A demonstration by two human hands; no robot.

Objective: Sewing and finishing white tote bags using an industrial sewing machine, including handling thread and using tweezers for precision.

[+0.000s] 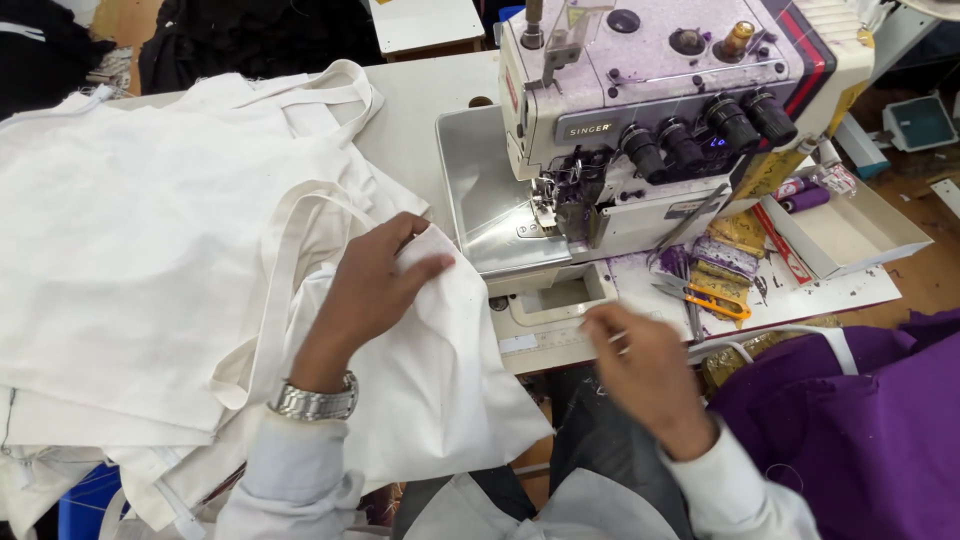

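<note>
Two hands in view, both bare, both with white sleeves. Left hand (pixel 372 283) laid palm-down on white cloth bag (pixel 440 380), fingers (pixel 420 268) spread and pressing near its upper edge; not clenched, no pinch visible. Metal wristwatch (pixel 315 402) on left wrist. Right hand (pixel 640 365) hovering over front edge of desk (pixel 420 100), fingers curled loosely; blurred, so cannot tell whether anything thin was pinched between them. Right hand apart from the bag, just beside it to the right.

White cloth bag lying at near edge of desk, partly over the lap, directly in front of sewing machine (pixel 650 110). Lower corner hanging past the desk edge. Long strap (pixel 285 260) looped up from the bag's left side.

Left of the bag: stack of white cloth bags (pixel 150 230), spread flat, handles showing at top, covering most of desk's left half.

Behind the hands: grey overlock sewing machine with four black dials (pixel 705 135), purple lint around needle area (pixel 560 195). Right of machine: orange-handled snips (pixel 700 298) lying on the desk, purple thread spool (pixel 805 198) beside an open white box (pixel 850 235).

Far right: purple fabric (pixel 860 420) heaped near right forearm.
</note>
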